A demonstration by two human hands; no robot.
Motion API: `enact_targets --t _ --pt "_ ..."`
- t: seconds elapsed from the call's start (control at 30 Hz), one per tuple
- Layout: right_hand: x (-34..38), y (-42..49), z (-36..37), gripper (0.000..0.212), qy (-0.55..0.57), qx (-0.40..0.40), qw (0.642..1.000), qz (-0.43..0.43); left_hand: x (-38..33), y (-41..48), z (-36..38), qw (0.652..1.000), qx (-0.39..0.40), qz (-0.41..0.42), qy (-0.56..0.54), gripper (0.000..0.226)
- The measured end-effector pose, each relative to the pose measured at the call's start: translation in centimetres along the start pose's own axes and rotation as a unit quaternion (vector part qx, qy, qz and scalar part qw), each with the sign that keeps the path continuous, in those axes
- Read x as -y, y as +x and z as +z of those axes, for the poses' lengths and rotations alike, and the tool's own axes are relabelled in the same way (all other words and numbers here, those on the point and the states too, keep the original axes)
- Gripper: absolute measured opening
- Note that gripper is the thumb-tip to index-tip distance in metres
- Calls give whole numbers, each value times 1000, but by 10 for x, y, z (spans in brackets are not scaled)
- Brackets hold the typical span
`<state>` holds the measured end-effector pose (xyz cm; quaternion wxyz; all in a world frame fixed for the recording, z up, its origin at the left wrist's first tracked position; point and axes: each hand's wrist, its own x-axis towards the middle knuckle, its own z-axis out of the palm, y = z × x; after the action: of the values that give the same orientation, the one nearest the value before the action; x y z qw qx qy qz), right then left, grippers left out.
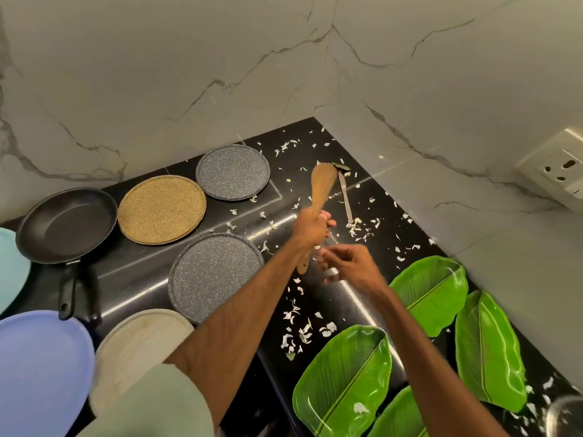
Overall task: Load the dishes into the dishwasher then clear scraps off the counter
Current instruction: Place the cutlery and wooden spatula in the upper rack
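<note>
My left hand grips a wooden spatula mid-handle, blade raised toward the corner. Just below it my right hand is blurred, fingers curled; whether it holds anything I cannot tell. A butter knife lies on the black counter beyond the hands. White and green scraps are scattered over the counter. Two speckled grey plates, a tan plate and a black frying pan lie to the left.
Green leaf-shaped plates fill the right front. A cream plate, a blue plate and a teal plate sit at the left front. Marble walls close the corner; a socket is on the right wall.
</note>
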<state>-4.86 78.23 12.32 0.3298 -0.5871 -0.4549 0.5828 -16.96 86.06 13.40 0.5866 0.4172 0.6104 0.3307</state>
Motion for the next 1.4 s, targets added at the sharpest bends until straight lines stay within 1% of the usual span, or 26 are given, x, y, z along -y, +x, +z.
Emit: enact_targets --t 0.03,0.07,0.1,0.17,0.2,0.23,0.3,0.33,0.37,0.43,0.53,0.63,0.7,0.77,0.83,0.9,0.97,1.07,1.1,1.2,1.23,1.3,1.33,1.4 --pt "-1 16 -13 14 -25 -27 999 -2 0 3 -8 1000 -12 4 -6 17" --pt "-5 34 -25 12 -73 -74 995 -10 3 6 -17 1000 -16 6 -10 17" --pt "-9 54 -38 10 -136 -137 981 -18 7 8 -25 1000 -17 6 -13 17" --pt "-16 93 -60 8 -240 -250 938 -14 17 11 -38 1000 -24 7 -4 16" --pt "-17 111 -67 7 -266 -279 923 -5 22 12 -43 1000 -29 9 3 14" --pt "-17 127 -71 8 -292 -284 913 13 27 14 -47 999 -33 12 6 14" --pt "-15 151 -71 20 -344 -270 898 44 31 15 -53 999 -36 13 1 14" --pt "-15 160 -68 21 -364 -261 893 54 32 15 -55 999 -34 10 0 14" --pt "-16 167 -63 20 -379 -255 888 63 32 15 -57 1000 -30 8 -1 14" --pt "-16 176 -57 29 -403 -255 876 76 31 14 -60 1000 -23 11 -4 16" --pt "-10 177 -55 30 -410 -243 873 102 27 13 -62 1000 -17 18 -6 17" --pt "-6 176 -58 31 -427 -207 871 130 27 8 -60 1000 -9 12 -18 17" --pt "-2 172 -56 28 -466 -171 858 132 29 3 -57 1000 -7 0 -31 17" --pt "0 169 -49 24 -531 -139 829 111 33 -3 -54 999 -2 -15 -39 16" --pt "1 169 -43 23 -582 -128 799 77 37 -6 -52 999 3 -26 -35 16" --pt "0 169 -41 21 -597 -139 788 62 39 -8 -54 999 9 -28 -32 16" --pt "-2 166 -43 20 -573 -155 803 64 38 -9 -60 999 13 -21 -32 16" --pt "-2 150 -43 8 -460 -191 864 73 35 -12 -72 999 5 -14 -34 16" --pt "0 140 -40 9 -419 -213 880 69 35 -12 -75 999 3 -12 -33 16" --pt "-2 97 -18 26 -310 -250 916 40 36 -21 -84 999 3 -17 -33 16" --pt "-5 79 -9 28 -279 -250 927 27 36 -26 -86 999 4 -20 -35 14" --pt "-13 40 8 24 -212 -231 949 13 35 -39 -87 999 9 -28 -43 11" --pt "-17 20 16 19 -187 -217 958 13 34 -47 -87 998 12 -32 -48 12" --pt "-23 -20 30 15 -155 -192 969 10 33 -61 -87 998 18 -37 -46 21"
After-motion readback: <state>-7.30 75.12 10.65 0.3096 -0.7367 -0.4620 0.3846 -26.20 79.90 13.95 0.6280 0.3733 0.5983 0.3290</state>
